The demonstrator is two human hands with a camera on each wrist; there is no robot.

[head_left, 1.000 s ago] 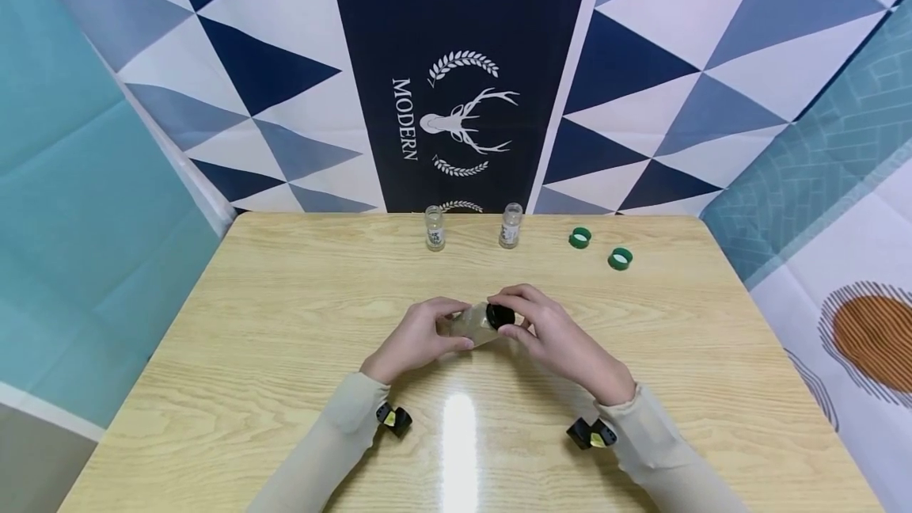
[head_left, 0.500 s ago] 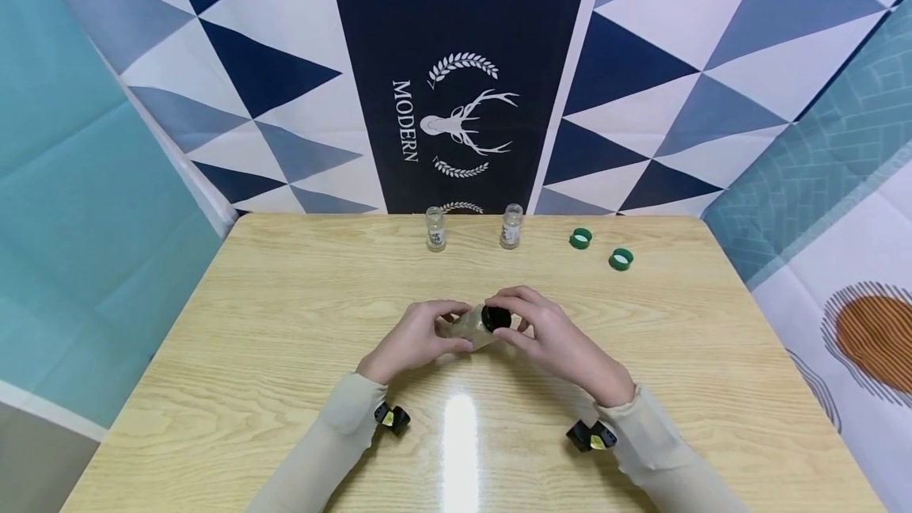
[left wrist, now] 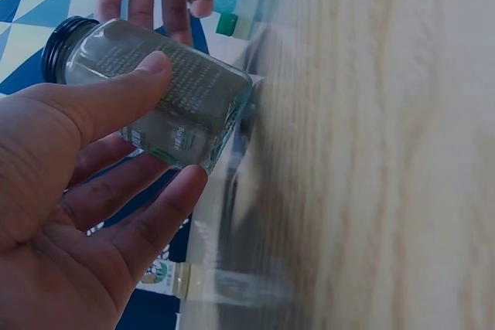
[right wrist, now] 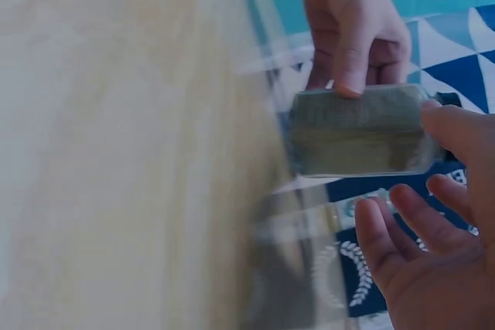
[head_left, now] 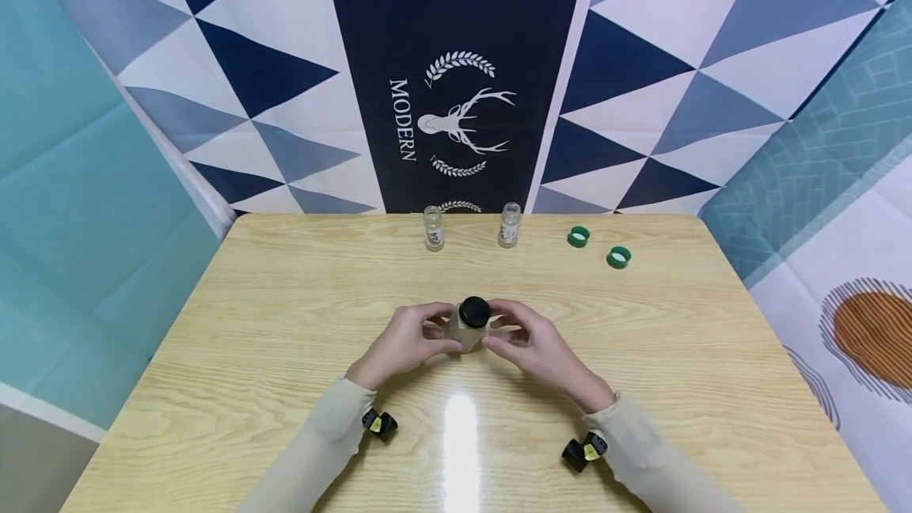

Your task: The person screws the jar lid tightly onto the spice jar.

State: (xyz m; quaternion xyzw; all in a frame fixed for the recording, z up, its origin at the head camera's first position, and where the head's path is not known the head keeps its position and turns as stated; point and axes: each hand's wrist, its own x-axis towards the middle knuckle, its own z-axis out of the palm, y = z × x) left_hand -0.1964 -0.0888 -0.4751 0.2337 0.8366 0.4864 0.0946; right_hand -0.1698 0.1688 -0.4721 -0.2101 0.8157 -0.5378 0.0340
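A square-sided glass jar (head_left: 468,336) with a black lid (head_left: 474,312) and fine print stands roughly upright between the two hands, at the middle of the table in the head view. My left hand (head_left: 411,343) holds its left side, the thumb (left wrist: 147,79) across the printed face and the fingers around the back. My right hand (head_left: 526,343) is at the right side of the jar. In the right wrist view its thumb is close to the shoulder below the lid, while the other fingers (right wrist: 414,222) extend apart from the glass.
Two small clear labelled bottles (head_left: 433,229) (head_left: 509,226) stand uncapped along the back edge of the wooden table (head_left: 285,299). Two green caps (head_left: 579,237) (head_left: 618,257) lie to their right. Patterned cloth (head_left: 456,125) hangs behind the table.
The jar was tilted with its lid toward the right and is now upright. My right hand's fingers have left the lid and moved down beside the jar. My left hand still holds it.
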